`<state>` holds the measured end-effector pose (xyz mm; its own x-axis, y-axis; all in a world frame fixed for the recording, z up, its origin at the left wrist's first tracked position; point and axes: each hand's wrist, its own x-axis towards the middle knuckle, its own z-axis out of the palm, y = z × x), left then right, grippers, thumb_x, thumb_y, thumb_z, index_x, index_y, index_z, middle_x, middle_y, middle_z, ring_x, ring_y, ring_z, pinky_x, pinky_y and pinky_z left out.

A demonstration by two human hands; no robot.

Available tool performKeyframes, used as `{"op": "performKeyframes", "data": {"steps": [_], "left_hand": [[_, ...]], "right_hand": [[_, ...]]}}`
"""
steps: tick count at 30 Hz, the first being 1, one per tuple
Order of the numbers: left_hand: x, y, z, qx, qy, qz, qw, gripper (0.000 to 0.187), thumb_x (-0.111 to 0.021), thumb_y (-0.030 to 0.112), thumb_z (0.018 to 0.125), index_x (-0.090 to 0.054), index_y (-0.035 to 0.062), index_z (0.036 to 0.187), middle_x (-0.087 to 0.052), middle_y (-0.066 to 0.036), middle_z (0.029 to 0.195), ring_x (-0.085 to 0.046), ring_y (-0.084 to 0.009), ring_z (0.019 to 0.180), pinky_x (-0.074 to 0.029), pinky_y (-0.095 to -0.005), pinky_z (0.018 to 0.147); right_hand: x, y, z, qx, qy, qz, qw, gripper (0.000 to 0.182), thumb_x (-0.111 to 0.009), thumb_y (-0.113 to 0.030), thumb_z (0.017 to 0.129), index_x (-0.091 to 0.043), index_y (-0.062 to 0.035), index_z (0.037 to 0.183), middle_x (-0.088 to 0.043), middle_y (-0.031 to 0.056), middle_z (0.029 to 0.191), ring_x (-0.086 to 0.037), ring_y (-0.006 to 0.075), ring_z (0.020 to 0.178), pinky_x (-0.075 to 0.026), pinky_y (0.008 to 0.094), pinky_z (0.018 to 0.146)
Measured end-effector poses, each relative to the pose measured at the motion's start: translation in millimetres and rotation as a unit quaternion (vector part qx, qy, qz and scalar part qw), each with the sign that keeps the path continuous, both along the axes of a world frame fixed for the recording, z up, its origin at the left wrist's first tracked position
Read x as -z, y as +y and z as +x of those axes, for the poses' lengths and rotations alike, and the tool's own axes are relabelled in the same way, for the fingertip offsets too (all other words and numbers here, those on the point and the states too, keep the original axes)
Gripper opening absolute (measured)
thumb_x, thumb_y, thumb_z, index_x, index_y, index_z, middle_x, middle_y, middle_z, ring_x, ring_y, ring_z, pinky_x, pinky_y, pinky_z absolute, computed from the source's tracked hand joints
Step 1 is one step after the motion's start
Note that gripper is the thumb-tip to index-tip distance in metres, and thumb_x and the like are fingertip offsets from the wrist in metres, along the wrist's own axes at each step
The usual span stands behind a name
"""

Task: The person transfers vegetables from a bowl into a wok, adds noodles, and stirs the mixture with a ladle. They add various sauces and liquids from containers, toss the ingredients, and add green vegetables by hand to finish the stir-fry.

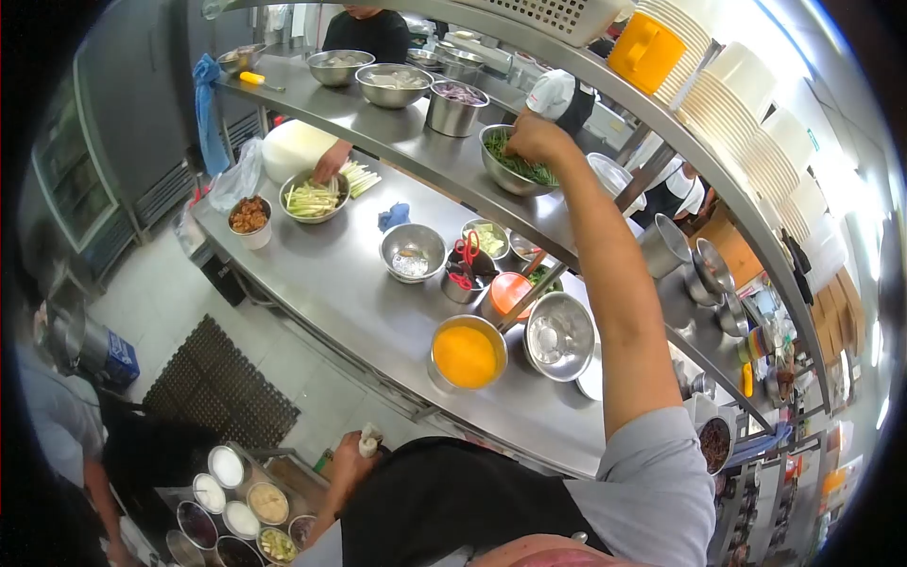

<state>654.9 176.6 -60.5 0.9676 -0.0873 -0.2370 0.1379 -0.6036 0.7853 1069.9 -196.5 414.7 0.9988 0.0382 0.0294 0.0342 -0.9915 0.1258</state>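
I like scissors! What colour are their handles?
Red handles on the scissors; head view shows them best.

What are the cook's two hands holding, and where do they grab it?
The right hand reaches into the bowl of greens; whether it grips any cannot be told. The left hand is wrapped around the lower part of a small white bottle.

A restaurant kitchen: steel counter [340,283], prep bowls [412,251], stacked plates [732,113].
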Motion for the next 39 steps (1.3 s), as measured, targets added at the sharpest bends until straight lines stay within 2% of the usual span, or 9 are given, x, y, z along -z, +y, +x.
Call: {"op": "performKeyframes", "data": {"steps": [5, 9, 14, 17, 20, 23, 25, 33, 39], "left_hand": [[-20, -2, 14, -0.040, 0.040, -0.018, 0.998, 0.064, -0.086, 0.029, 0.072, -0.065, -0.0004, 0.124, -0.067, -0.022, 0.120, -0.066, -0.0421, 0.110, -0.054, -0.0472, 0.094], [-14, -3, 19, -0.031, 0.034, -0.017, 0.999, 0.064, -0.085, 0.030, 0.071, -0.065, 0.0007, 0.124, -0.066, -0.022, 0.123, -0.065, -0.0423, 0.111, -0.053, -0.0473, 0.095], [-14, -6, 27, -0.017, 0.056, -0.014, 0.998, 0.064, -0.084, 0.029, 0.071, -0.065, 0.0006, 0.125, -0.065, -0.021, 0.127, -0.064, -0.0417, 0.114, -0.052, -0.0466, 0.097], [-28, -8, 30, -0.010, 0.077, -0.012, 0.997, 0.064, -0.084, 0.028, 0.072, -0.065, 0.0002, 0.125, -0.063, -0.021, 0.129, -0.063, -0.0415, 0.115, -0.052, -0.0459, 0.098], [-11, -7, 26, 0.002, 0.032, -0.006, 0.999, 0.064, -0.083, 0.028, 0.072, -0.065, 0.0001, 0.126, -0.063, -0.021, 0.129, -0.064, -0.0415, 0.115, -0.052, -0.0456, 0.098], [-14, -7, 25, -0.017, 0.059, -0.019, 0.998, 0.063, -0.083, 0.028, 0.072, -0.065, 0.0003, 0.126, -0.063, -0.021, 0.129, -0.064, -0.0414, 0.115, -0.052, -0.0455, 0.098], [-20, -6, 24, -0.022, 0.065, -0.017, 0.997, 0.063, -0.083, 0.028, 0.072, -0.065, 0.0005, 0.126, -0.063, -0.021, 0.129, -0.064, -0.0413, 0.115, -0.052, -0.0455, 0.098], [-9, -4, -9, -0.053, 0.064, 0.001, 0.997, 0.066, -0.085, 0.028, 0.073, -0.063, 0.0003, 0.129, -0.062, -0.022, 0.130, -0.062, -0.0414, 0.119, -0.051, -0.0465, 0.101], [6, -16, -63, -0.118, 0.013, 0.013, 0.993, 0.066, -0.087, 0.026, 0.073, -0.063, -0.0012, 0.128, -0.061, -0.022, 0.131, -0.060, -0.0424, 0.120, -0.050, -0.0464, 0.102]], "right_hand": [[-21, -21, 15, 0.052, 0.105, -0.045, 0.992, 0.054, -0.074, -0.039, 0.083, -0.074, 0.0029, 0.116, -0.076, 0.0208, 0.108, -0.074, 0.0345, 0.099, -0.056, 0.0435, 0.090], [-23, 8, -28, 0.071, 0.054, -0.016, 0.996, 0.052, -0.073, -0.039, 0.084, -0.074, 0.0016, 0.116, -0.074, 0.0221, 0.117, -0.072, 0.0355, 0.107, -0.057, 0.0429, 0.094], [6, -7, 2, 0.083, 0.003, -0.031, 0.996, 0.049, -0.071, -0.034, 0.085, -0.074, 0.0027, 0.118, -0.068, 0.0242, 0.129, -0.068, 0.0378, 0.118, -0.055, 0.0437, 0.100], [-5, -14, -5, 0.029, -0.005, -0.014, 0.999, 0.043, -0.076, -0.032, 0.080, -0.077, 0.0005, 0.108, -0.074, 0.0243, 0.113, -0.073, 0.0364, 0.100, -0.057, 0.0438, 0.089], [-12, -22, 0, 0.000, 0.010, -0.032, 0.999, 0.042, -0.078, -0.032, 0.079, -0.078, -0.0016, 0.106, -0.074, 0.0241, 0.111, -0.073, 0.0364, 0.099, -0.057, 0.0439, 0.089], [-24, 15, -34, 0.055, 0.097, -0.056, 0.992, 0.047, -0.070, -0.030, 0.085, -0.073, 0.0001, 0.120, -0.069, 0.0222, 0.128, -0.068, 0.0383, 0.115, -0.056, 0.0448, 0.098], [-11, 8, -27, 0.040, 0.039, -0.043, 0.998, 0.046, -0.071, -0.032, 0.084, -0.074, 0.0011, 0.115, -0.071, 0.0226, 0.125, -0.069, 0.0386, 0.114, -0.055, 0.0454, 0.099], [-14, -17, -6, 0.019, -0.012, -0.027, 0.999, 0.046, -0.075, -0.032, 0.083, -0.075, 0.0058, 0.108, -0.072, 0.0261, 0.118, -0.071, 0.0379, 0.110, -0.056, 0.0442, 0.096], [-15, -5, -32, 0.015, 0.071, -0.063, 0.995, 0.042, -0.073, -0.030, 0.083, -0.076, 0.0048, 0.107, -0.074, 0.0239, 0.115, -0.073, 0.0364, 0.104, -0.057, 0.0450, 0.090]]}}
